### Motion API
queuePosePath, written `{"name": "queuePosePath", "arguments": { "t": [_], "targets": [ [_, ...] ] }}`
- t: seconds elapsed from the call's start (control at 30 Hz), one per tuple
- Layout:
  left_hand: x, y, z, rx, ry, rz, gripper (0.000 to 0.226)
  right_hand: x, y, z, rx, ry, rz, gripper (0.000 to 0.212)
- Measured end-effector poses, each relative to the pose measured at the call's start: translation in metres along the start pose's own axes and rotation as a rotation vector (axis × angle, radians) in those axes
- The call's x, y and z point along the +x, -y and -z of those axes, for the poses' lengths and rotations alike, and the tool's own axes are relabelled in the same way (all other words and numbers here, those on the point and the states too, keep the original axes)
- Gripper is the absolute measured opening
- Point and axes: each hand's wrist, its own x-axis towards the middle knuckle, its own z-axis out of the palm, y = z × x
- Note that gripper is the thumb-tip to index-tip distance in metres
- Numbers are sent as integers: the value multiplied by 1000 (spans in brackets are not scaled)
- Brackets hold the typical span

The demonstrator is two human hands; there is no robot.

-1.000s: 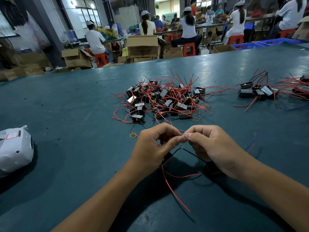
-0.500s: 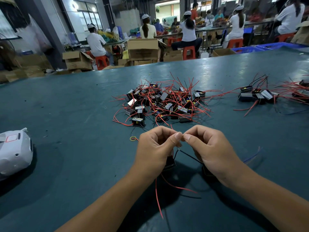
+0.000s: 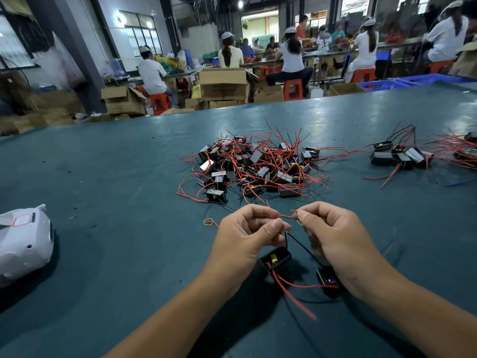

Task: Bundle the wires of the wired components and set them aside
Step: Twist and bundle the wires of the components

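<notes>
Both hands, left hand [image 3: 245,236] and right hand [image 3: 333,236], pinching red wire [image 3: 285,216] above two dangling components [image 3: 275,259].

Component pile [image 3: 254,167] mid-table [image 3: 103,177], behind hands; second cluster [image 3: 402,156] right.

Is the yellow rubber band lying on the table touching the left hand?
Apart. The head view shows bare table between the yellow rubber band and the left hand, which pinches a red wire.
</notes>
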Motion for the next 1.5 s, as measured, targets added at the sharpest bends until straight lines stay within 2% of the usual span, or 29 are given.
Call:
{"name": "queuePosePath", "arguments": {
  "t": [0.1,0.27,0.47,0.7,1.03,1.3,1.5],
  "targets": [
    [-2,1,-4,13,42,5,26,-3,0,-2,-54,24,44,10],
    [-2,4,-5,47,32,-2,14,-5,2,-4,-80,43,101,10],
    [-4,9,-7,-35,51,61,21,-4,1,-2,-54,9,67,12],
    [-1,4,-4,-9,3,42,24,-4,1,-3,-87,21,109,13],
    [0,4,-2,61,8,25,15,-3,-1,-4,-28,64,124,11],
    [1,6,-1,83,10,4,17,-4,2,-5,38,92,105,5],
    [0,3,0,130,47,-14,17,-4,1,-5,2,121,115,7]
  ]
}}
